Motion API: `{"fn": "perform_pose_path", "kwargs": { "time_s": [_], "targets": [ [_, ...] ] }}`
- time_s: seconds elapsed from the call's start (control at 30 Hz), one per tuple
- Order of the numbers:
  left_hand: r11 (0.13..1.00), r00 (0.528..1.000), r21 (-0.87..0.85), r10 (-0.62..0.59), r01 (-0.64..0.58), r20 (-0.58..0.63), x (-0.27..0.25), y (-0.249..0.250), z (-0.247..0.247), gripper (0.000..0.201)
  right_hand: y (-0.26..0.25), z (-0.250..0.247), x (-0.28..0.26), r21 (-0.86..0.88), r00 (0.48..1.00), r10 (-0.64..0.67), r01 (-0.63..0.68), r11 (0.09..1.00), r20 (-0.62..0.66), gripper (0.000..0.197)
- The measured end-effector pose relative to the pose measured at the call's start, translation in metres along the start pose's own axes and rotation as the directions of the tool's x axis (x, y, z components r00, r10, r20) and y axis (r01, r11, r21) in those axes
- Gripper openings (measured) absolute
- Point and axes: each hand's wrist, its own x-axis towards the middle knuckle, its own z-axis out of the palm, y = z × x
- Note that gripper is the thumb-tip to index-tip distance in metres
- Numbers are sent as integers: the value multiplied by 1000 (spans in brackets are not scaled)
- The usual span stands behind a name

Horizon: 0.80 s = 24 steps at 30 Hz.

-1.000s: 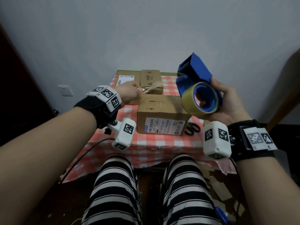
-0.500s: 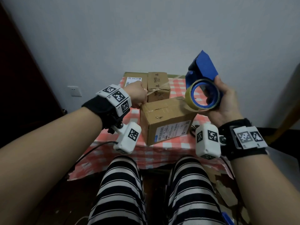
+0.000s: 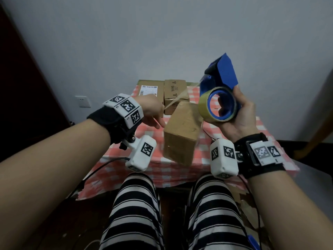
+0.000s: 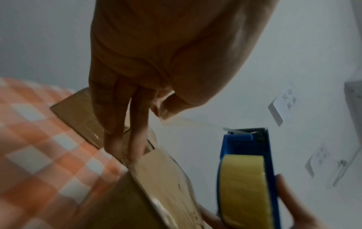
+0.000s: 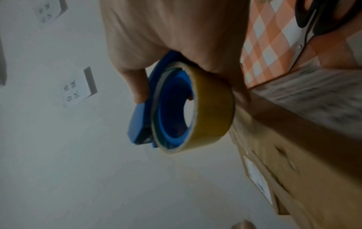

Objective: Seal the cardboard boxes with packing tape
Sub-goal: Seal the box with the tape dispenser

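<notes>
1. My right hand [image 3: 239,114] is curled round the blue tape dispenser [image 3: 220,76], raised above and to the right of the nearest box [image 3: 182,132]; my fingers wrap its frame and one reaches through the core of the yellowish tape roll [image 3: 216,105].
2. My left hand [image 3: 151,110] sits just left of that box, thumb and forefinger pinching the free end of the clear tape strip [image 3: 182,97] (the wrist view shows the pinch plainly, the other fingers pointing down toward the cardboard).
3. The strip runs taut from my left hand up to the dispenser's toothed edge, crossing above the nearest box's far end.
4. The nearest box stands on the checked cloth [image 3: 255,130] of the surface, turned so one corner points toward me; its outline is blurred. In the left wrist view my lower fingertips [image 4: 135,155] seem to touch its top edge, though I cannot tell for certain.
5. Behind the nearest box, against the wall, are two more boxes: the small carton [image 3: 175,91] printed with letters, directly behind, and the labelled carton [image 3: 149,87] behind and to the left.
6. Black scissors [image 5: 321,17] lie on the cloth to the right of the nearest box, seen only from my right wrist.
7. A white wall socket [image 3: 82,101] is well left of the box.
</notes>
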Motion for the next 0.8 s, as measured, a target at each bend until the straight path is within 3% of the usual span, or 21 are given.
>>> {"fn": "perform_pose_path", "kwargs": {
  "time_s": [0.1,0.27,0.5,0.6,0.7,0.8],
  "targets": [
    [999,999,-53,-4,7,41,-2,-2,2,18,4,-2,9,-4,1000,-20,20,1000,-6,71],
    [993,996,-94,71,-76,-59,3,-3,-1,15,-5,-21,5,-38,998,-67,68,997,15,64],
    [974,987,-161,152,-159,-55,-2,4,13,20,-25,-60,-17,-20,997,-76,76,997,-7,18],
    [973,984,-151,163,-173,-73,-5,6,21,20,-30,-78,-29,-30,998,-48,47,998,-35,26],
    [974,984,-141,168,-176,-63,-6,8,28,20,-33,-99,-35,-53,999,-44,42,998,-28,63],
    [980,984,-99,169,-174,-57,-7,10,34,15,-33,-117,-41,21,1000,16,-17,1000,15,63]
  ]
}}
